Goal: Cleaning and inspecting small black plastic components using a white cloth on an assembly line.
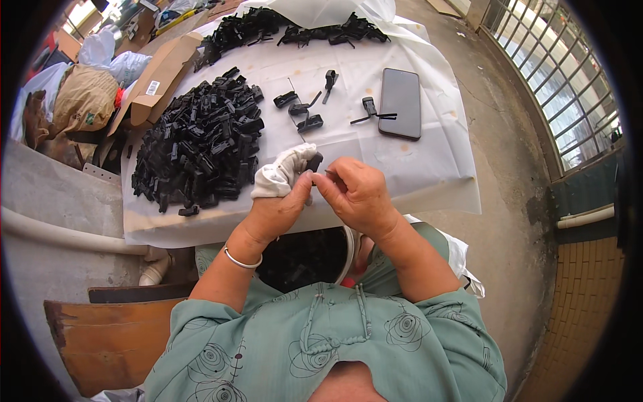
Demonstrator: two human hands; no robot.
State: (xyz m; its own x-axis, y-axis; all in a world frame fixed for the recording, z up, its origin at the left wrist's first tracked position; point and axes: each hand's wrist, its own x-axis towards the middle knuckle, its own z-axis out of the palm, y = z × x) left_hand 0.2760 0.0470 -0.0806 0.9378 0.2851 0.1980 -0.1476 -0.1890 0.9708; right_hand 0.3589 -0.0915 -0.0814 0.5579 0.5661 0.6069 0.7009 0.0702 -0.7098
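My left hand [280,209], its fingers wrapped in a white cloth [276,179], is closed around a small black plastic part [313,161]. Thumb to thumb with it, my right hand [362,195] is pinched beside the part; what lies between its fingertips is hidden. To the left of my hands rises a large pile of small black plastic parts [201,137]. Several loose ones lie beyond my hands, among them a part with a strap-like tail [329,86] and a clip-like piece [310,123].
Another part [368,107] lies against a dark phone [400,104] on the white-covered table [442,154]. More black parts [335,32] line the far edge. A cardboard box [157,77] leans at the left. Below the near edge, a round container [349,251] holds dark pieces.
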